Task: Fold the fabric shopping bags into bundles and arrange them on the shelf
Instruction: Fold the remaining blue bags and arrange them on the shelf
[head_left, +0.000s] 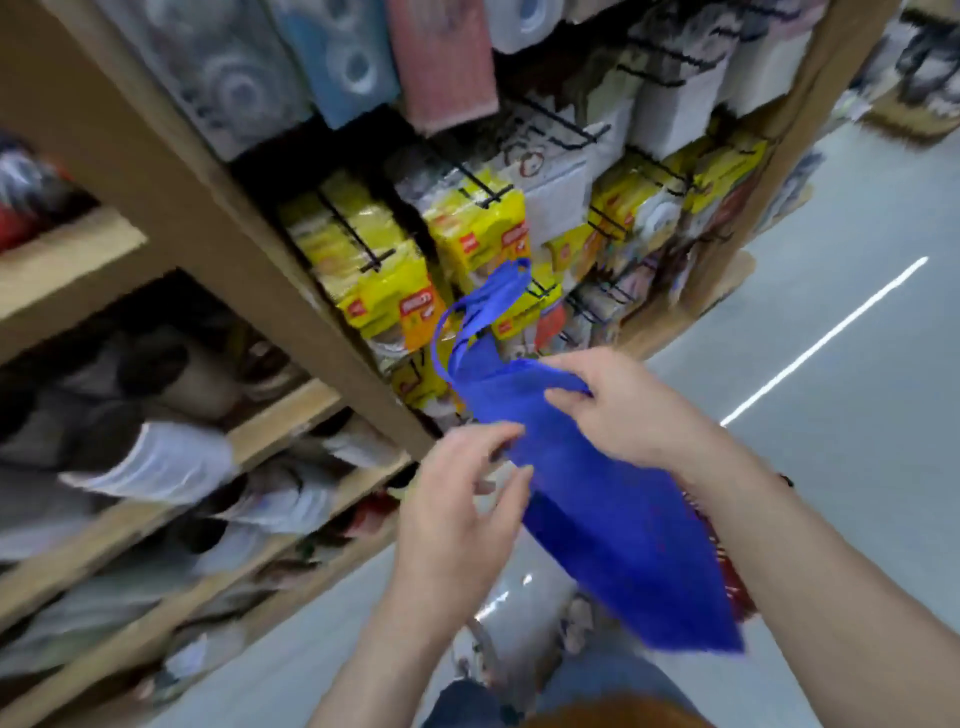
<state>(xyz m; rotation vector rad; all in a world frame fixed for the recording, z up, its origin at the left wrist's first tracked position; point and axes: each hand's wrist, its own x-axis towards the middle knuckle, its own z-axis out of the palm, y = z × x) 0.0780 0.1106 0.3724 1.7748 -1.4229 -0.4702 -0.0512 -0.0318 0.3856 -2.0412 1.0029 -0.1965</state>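
A blue fabric shopping bag (618, 514) hangs in the air in front of me, its handles (483, 306) pointing up toward the shelves and its bottom drooping to the lower right. My right hand (623, 405) grips the bag's upper edge from the right. My left hand (462, 493) is at the bag's left edge with fingers spread and curled, touching the fabric; whether it grips is unclear. Wooden shelves (270, 431) stand on the left. The picture is motion-blurred.
A peg rack of yellow packets (478, 234) and hanging cloths (441, 62) fills the middle. The left shelves hold folded grey and white goods (156, 462). A clear plastic-wrapped bundle (519, 613) sits below my hands. Grey floor (857, 364) stretches right.
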